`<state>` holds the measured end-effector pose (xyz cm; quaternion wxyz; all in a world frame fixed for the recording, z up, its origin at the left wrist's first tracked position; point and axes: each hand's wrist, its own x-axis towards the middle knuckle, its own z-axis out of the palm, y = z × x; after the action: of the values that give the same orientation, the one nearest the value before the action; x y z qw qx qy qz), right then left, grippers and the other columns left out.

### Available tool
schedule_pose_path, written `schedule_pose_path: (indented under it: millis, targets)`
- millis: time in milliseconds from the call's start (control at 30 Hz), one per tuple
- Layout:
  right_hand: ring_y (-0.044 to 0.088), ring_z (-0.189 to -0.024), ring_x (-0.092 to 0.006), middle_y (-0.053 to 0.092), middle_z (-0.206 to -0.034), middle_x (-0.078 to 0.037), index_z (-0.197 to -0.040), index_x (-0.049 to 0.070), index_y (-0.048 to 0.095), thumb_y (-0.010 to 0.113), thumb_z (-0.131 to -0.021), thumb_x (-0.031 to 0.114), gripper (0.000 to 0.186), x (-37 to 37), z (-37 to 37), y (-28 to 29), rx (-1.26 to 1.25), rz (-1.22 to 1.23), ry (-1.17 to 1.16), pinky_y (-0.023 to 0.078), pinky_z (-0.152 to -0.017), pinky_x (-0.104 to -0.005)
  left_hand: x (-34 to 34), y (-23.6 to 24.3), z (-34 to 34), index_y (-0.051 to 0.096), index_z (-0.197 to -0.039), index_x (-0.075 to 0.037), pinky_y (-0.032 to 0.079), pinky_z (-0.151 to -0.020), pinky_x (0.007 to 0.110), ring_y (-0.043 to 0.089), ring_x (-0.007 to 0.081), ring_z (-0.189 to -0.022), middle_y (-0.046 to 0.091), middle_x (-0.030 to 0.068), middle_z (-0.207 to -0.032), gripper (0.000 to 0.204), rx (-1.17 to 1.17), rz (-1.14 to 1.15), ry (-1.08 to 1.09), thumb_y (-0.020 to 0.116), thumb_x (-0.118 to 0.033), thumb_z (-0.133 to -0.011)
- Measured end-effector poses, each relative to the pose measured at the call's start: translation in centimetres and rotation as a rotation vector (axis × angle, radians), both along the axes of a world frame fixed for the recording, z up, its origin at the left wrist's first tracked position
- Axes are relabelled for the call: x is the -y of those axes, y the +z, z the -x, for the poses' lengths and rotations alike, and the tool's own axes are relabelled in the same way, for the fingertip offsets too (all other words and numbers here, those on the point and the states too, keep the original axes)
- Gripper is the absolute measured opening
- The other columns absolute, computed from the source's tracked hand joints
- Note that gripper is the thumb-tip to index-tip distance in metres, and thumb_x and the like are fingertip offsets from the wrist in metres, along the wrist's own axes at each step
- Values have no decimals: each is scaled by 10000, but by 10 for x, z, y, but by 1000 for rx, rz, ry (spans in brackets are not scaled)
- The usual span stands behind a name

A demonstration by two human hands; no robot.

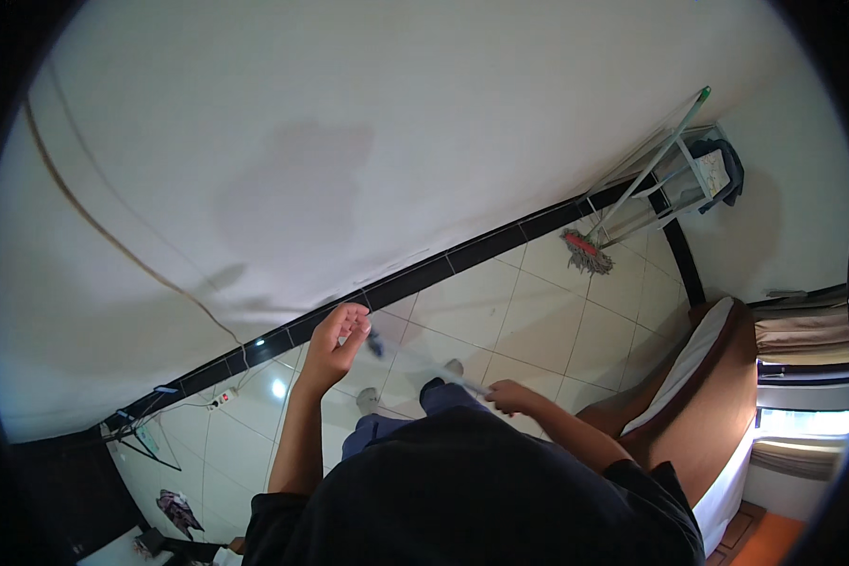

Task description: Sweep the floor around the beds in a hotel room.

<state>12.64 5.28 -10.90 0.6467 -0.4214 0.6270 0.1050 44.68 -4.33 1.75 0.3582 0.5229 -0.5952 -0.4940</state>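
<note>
My right hand [512,397], at the middle right, is closed round the near end of a thin pale stick [448,374]. The stick slants up and left over my legs and is blurred along its length. At its far end is a small dark tip [375,342], too smeared to name. Close beside that tip, my left hand [338,338] is raised in front of the wall's base with its fingers curled in. What lies inside those fingers, if anything, is hidden.
A mop [587,253] leans on a metal rack [674,174] in the far right corner. Brown rounded furniture [726,377] stands at right. A power strip [224,398] and cable, a black frame [151,441] and a crumpled cloth [179,512] are on the tiles at left.
</note>
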Motion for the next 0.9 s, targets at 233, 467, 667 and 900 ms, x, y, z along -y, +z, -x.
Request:
schedule_pose_path:
  millis: [233,467,667,900]
  targets:
    - [557,-614,-204,596,-705,-116,-755,9,599,561,-686,232,236,11,-38,-116,129,244,494,434,-586,-324,12,13,39,476,-980,5,396,-744,241,529,118,-838,555,58,-855,194,97,-51,-59,494,-102,-819]
    - [428,-487,-109,514,-649,-53,-952,77,601,564,-743,162,229,104,142,-90,-13,55,-112,379,-437,-272,7,21,58,502,-961,-5,409,-695,249,521,121,-730,566,60,-836,211,109,-17,43,538,-123,-789]
    - [331,-362,-124,405,-489,-39,-699,37,497,476,-776,147,136,140,233,-74,-194,-129,-808,284,-335,-262,0,13,69,507,-952,-18,420,-676,245,520,113,-722,560,54,-825,185,143,-24,25,538,-102,-790]
    - [452,-434,-164,470,-588,-71,-834,57,494,519,-709,25,131,42,178,-83,-116,273,-327,373,-348,-309,11,10,86,507,-941,-13,413,-679,244,518,110,-729,556,48,-818,176,102,-44,-13,534,-99,-791]
